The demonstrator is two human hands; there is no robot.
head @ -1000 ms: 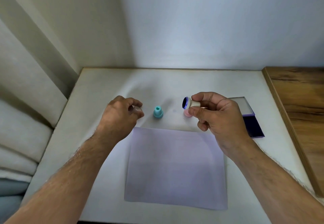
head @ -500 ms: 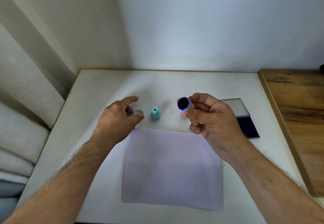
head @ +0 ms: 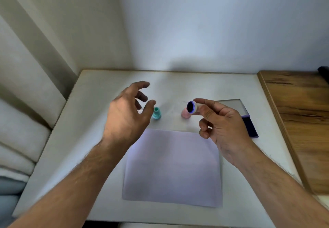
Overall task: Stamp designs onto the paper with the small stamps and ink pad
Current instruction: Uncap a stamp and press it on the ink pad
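My right hand pinches a small white stamp between thumb and forefinger, its inked blue face turned toward me, above the table. My left hand hovers with fingers spread and nothing in it, just left of a teal stamp standing upright. A pink stamp stands behind the held stamp, partly hidden. A pale sheet of paper lies flat in front of both hands, unmarked. The open ink pad with its raised lid lies right of my right hand, partly covered by it.
All this lies on a white table set into a corner of white walls. A wooden surface adjoins its right edge. White cushions lie beyond the left edge.
My left hand has let go of a small object, opened and risen from the table. My right hand has turned the stamp's inked face more toward me.
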